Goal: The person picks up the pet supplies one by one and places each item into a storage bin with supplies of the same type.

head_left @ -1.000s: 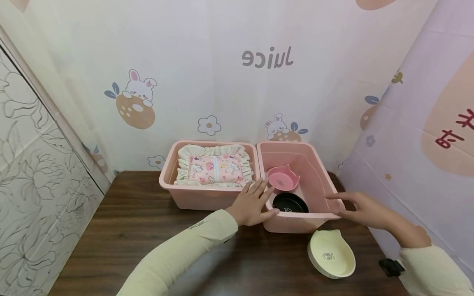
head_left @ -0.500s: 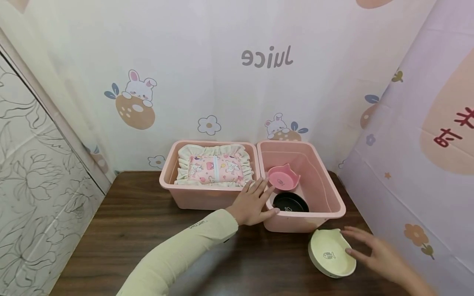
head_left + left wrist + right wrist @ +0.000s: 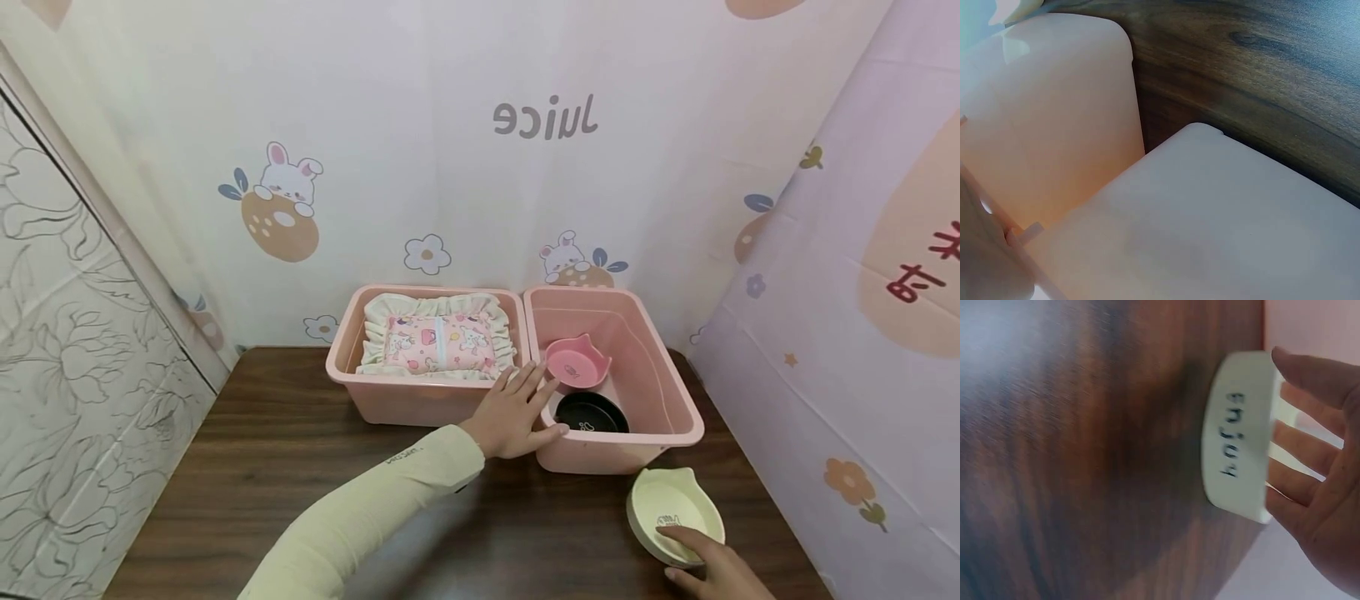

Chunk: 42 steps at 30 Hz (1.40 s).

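Observation:
In the head view my left hand (image 3: 512,414) rests with spread fingers across the adjoining rims of two pink bins. The right bin (image 3: 611,454) contains a pink cat-eared bowl (image 3: 576,363) and a black bowl (image 3: 588,410). A cream cat-eared bowl (image 3: 670,500) with a fish print stands on the table in front of it. My right hand (image 3: 716,571) is at this bowl's near rim, fingers reaching over the inside and thumb outside. Lettering shows on the bowl's outer wall (image 3: 1235,434) in the right wrist view, where the thumb does not cover it.
The left pink bin (image 3: 427,396) holds a frilled pink patterned cushion (image 3: 441,342). Both bins stand side by side at the back of the dark wooden table (image 3: 300,467). Printed curtains (image 3: 420,167) hang close behind and to the right.
My right hand has left the right bin's rim and come down and toward me, to the cream bowl's near rim. My left hand and the bowls have stayed in place.

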Motion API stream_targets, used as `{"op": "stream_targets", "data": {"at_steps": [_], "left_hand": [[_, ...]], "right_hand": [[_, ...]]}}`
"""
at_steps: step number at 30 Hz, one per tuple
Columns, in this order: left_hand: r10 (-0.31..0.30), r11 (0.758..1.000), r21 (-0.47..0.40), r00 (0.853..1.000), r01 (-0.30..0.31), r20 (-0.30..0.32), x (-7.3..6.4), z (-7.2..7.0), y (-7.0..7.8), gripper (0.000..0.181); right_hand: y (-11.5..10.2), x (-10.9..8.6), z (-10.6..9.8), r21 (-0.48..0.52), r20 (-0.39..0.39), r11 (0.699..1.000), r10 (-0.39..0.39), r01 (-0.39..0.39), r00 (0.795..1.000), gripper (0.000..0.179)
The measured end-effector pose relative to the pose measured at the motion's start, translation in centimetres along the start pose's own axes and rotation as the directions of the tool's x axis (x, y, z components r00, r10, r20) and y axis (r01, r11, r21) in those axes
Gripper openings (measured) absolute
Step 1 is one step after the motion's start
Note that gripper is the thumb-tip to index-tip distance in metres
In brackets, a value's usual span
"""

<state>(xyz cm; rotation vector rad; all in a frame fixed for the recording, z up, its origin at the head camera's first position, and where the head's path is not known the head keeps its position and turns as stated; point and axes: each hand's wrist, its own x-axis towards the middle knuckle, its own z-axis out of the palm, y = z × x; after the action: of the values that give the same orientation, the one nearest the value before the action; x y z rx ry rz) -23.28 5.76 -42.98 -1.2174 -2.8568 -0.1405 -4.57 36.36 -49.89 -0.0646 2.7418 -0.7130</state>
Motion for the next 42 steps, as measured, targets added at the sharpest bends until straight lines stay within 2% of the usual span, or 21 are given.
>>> {"op": "stream_targets", "data": {"at_steps": [3,5,7,10,13,17,21,24,28,32,34,37,42], "left_hand": [[0.001,1.0,-0.002,1.0,-0.001,-0.004,-0.1,-0.1,0.0,0.075],[0.001,1.0,-0.002,1.0,-0.001,-0.008,-0.1,-0.2,0.1,0.075],[0.001,1.0,0.001,1.0,-0.001,-0.014,-0.1,-0.2,0.1,0.075],[0.001,1.0,0.009,1.0,-0.001,-0.012,0.0,-0.1,0.2,0.075],[0.004,1.0,0.015,1.0,-0.004,-0.012,0.0,-0.1,0.2,0.075],[0.003,1.0,0.016,1.0,-0.003,-0.015,0.1,-0.1,0.2,0.075],[0.0,1.0,0.014,1.0,0.0,-0.014,0.1,0.0,0.1,0.075],[-0.001,1.0,0.015,1.0,0.001,-0.012,0.1,0.0,0.0,0.076],[0.001,1.0,0.014,1.0,-0.001,-0.007,0.1,-0.1,0.0,0.076],[0.001,1.0,0.002,1.0,-0.001,0.004,0.0,-0.2,0.0,0.075],[0.001,1.0,-0.006,1.0,-0.001,0.01,0.0,-0.3,0.0,0.075],[0.003,1.0,-0.011,1.0,-0.003,0.016,0.0,-0.3,0.0,0.075],[-0.001,1.0,-0.004,1.0,0.001,0.015,0.0,-0.1,0.0,0.075]], "right_hand": [[-0.1,0.2,0.6,-0.045,-0.016,0.998,-0.034,0.034,0.999,0.055],[0.0,0.5,1.0,-0.106,-0.052,0.991,-0.085,0.08,0.995,0.052],[0.3,0.8,1.3,-0.168,-0.105,0.975,-0.162,0.143,0.981,0.049],[0.7,1.0,2.0,-0.228,-0.164,0.96,-0.2,0.16,0.966,0.048],[0.7,1.1,2.5,-0.266,-0.217,0.953,-0.205,0.145,0.954,0.047],[0.8,1.2,3.0,-0.266,-0.269,0.953,-0.217,0.144,0.938,0.044],[1.0,1.4,3.5,-0.283,-0.35,0.944,-0.268,0.171,0.898,0.044],[1.1,1.6,3.9,-0.306,-0.419,0.933,-0.312,0.19,0.853,0.046],[1.2,1.5,4.4,-0.319,-0.481,0.923,-0.352,0.214,0.803,0.051],[1.2,1.3,4.8,-0.311,-0.525,0.923,-0.365,0.226,0.769,0.053],[1.3,1.2,4.9,-0.311,-0.538,0.925,-0.362,0.22,0.761,0.052],[1.3,0.9,5.2,-0.317,-0.549,0.928,-0.347,0.195,0.761,0.05],[1.1,0.3,5.3,-0.302,-0.547,0.946,-0.274,0.119,0.791,0.049]]}}
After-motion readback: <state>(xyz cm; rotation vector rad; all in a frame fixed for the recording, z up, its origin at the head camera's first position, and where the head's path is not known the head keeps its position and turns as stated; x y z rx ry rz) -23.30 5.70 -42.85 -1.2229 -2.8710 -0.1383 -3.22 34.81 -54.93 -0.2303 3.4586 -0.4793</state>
